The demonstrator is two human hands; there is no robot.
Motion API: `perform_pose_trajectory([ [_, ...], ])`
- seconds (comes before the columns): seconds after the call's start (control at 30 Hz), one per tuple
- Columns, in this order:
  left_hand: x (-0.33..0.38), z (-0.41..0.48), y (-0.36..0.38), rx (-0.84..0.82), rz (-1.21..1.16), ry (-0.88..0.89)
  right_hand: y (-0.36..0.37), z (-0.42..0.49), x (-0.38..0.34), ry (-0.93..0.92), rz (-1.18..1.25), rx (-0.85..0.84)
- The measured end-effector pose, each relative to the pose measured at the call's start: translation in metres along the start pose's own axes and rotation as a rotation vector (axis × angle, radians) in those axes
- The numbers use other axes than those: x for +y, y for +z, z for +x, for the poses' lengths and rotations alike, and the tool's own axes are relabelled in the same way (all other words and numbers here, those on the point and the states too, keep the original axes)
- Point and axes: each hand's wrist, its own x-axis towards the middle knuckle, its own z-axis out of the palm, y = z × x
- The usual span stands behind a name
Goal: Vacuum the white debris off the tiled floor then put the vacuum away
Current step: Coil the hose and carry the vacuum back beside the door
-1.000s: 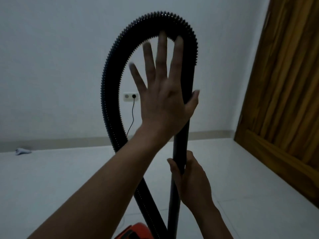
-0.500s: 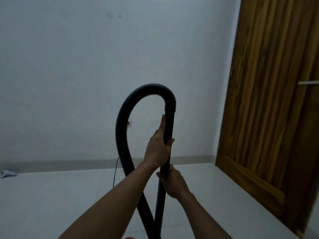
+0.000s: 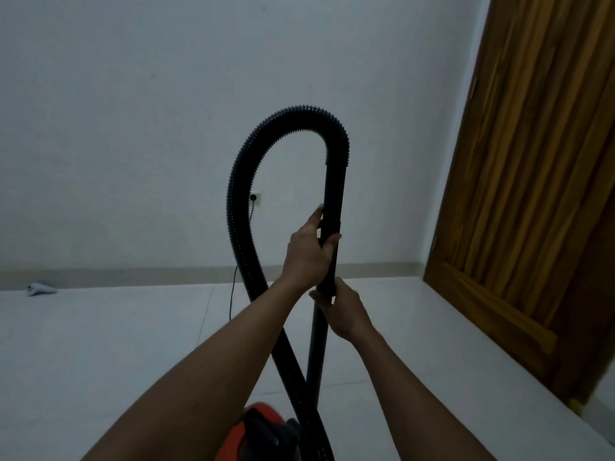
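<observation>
A black ribbed vacuum hose [image 3: 238,194] arches up in front of me and joins a straight black wand [image 3: 333,194] that stands upright. My left hand [image 3: 307,251] is closed around the wand's upper section. Just below it, my right hand [image 3: 342,311] grips the thinner lower tube. The red and black vacuum body [image 3: 263,434] sits on the white tiled floor [image 3: 116,344] at the bottom edge, partly hidden by my left forearm. I see no white debris on the tiles near me.
A white wall faces me, with a socket [image 3: 255,196] and a black cord [image 3: 233,294] running down to the floor. A wooden door [image 3: 532,194] fills the right side. A small white object [image 3: 40,289] lies by the skirting at far left.
A second ago my left hand was spread flat against the wand; it has since closed around it. The hose loop now appears lower and farther off. My right hand keeps its grip.
</observation>
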Motion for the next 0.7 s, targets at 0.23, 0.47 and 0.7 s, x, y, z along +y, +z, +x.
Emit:
perform_pose_trajectory([
  [0.23, -0.040, -0.048, 0.019, -0.072, -0.092, -0.175, 0.028, -0.022, 0.032, 0.104, -0.028, -0.061],
  [0.47, -0.061, -0.094, 0.034, -0.126, -0.003, -0.243, 0.049, -0.053, 0.066, 0.172, -0.014, -0.124],
  [0.7, -0.083, -0.133, 0.049, -0.146, -0.058, -0.230, 0.054, -0.071, 0.112, 0.203, -0.017, -0.101],
])
